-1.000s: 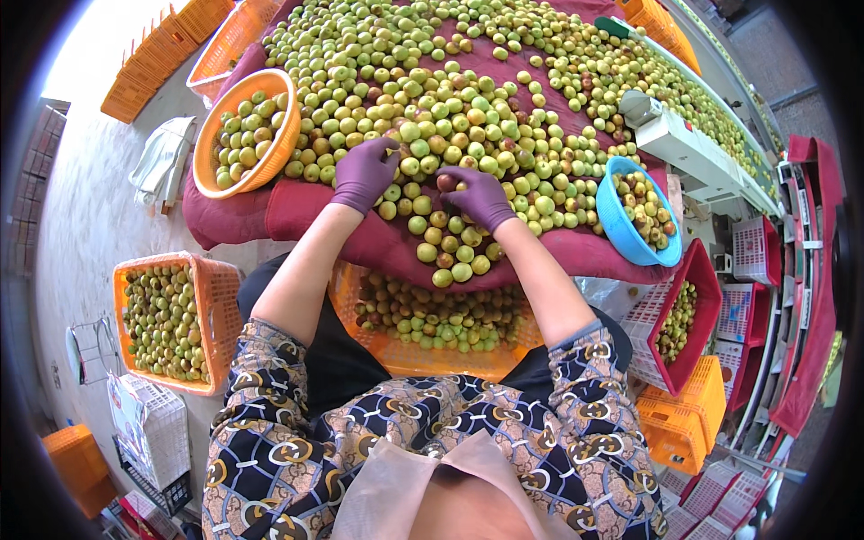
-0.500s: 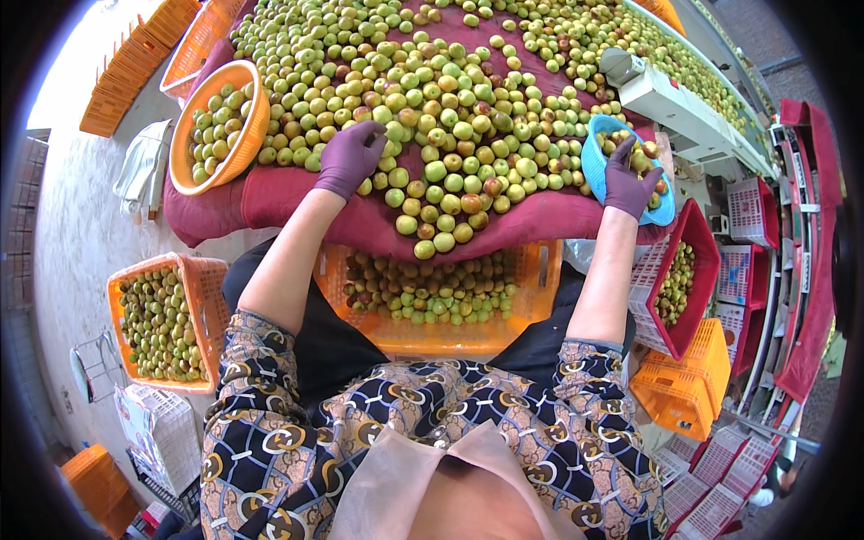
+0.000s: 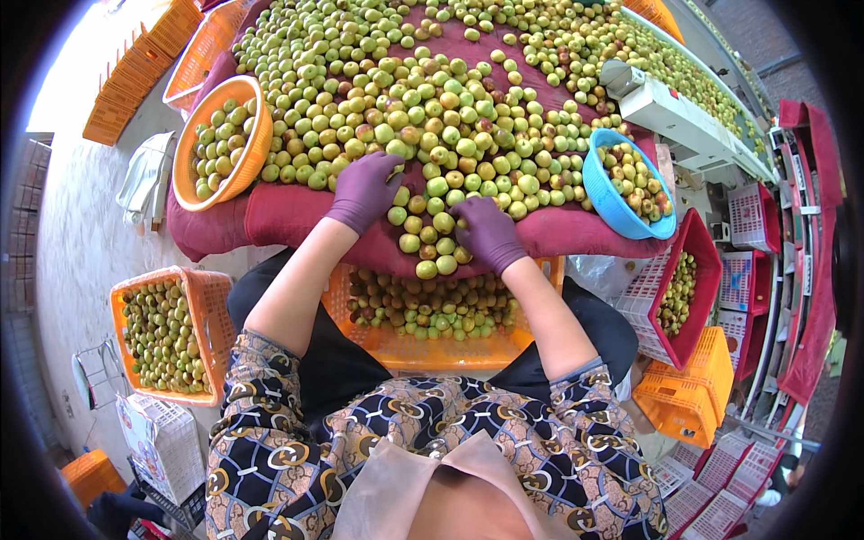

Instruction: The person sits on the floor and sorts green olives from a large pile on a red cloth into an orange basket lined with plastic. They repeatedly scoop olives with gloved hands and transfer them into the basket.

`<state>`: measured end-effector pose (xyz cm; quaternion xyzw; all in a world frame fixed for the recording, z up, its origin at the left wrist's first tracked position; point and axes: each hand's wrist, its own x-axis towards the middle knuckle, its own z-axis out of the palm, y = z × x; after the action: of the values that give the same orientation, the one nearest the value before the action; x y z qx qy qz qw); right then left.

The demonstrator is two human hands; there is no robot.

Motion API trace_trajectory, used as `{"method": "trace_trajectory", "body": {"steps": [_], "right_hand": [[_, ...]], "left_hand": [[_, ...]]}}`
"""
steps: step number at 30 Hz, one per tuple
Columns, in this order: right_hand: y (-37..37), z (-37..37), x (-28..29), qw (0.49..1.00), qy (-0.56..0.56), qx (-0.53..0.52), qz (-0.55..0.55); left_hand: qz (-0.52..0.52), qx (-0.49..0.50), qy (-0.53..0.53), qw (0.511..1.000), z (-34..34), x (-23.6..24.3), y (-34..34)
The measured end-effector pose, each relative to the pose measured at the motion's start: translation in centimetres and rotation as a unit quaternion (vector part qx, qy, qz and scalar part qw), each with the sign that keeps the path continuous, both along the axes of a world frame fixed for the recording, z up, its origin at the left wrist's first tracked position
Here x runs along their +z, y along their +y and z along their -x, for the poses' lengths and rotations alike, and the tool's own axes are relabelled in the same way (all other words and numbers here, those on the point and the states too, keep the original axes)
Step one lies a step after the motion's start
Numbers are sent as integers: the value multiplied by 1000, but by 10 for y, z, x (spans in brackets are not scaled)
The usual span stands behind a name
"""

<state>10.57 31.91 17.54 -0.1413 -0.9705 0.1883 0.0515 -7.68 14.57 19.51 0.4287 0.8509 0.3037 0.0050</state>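
Note:
A large heap of small round green and brown jujubes [image 3: 450, 117] lies on a dark red cloth [image 3: 301, 211] in front of me. My left hand [image 3: 364, 191], in a purple glove, is at the near left side of the heap. Its fingers curl inward beside the fruit, and what they hold is hidden. My right hand [image 3: 490, 232], gloved alike, touches the front tip of the heap with bent fingers. Its fingertips are partly hidden, so any fruit in them cannot be made out. Several jujubes [image 3: 432, 243] lie between the two hands.
An orange basket [image 3: 263, 148] of jujubes stands at the left, a blue basket [image 3: 596, 193] of them at the right. Below the cloth, between my legs, sits an orange crate [image 3: 423, 353] holding jujubes. A white machine [image 3: 675, 117] stands at the far right, red crates [image 3: 702, 297] nearer.
My right hand has left the blue basket and moved leftward to the front of the heap. My left hand has come slightly nearer and to the right.

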Motion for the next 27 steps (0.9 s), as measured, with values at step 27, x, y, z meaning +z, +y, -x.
{"method": "trace_trajectory", "body": {"steps": [27], "right_hand": [[168,37,17,638,319,-238,659]], "left_hand": [[215,-54,115,968,20,4,-19]]}}
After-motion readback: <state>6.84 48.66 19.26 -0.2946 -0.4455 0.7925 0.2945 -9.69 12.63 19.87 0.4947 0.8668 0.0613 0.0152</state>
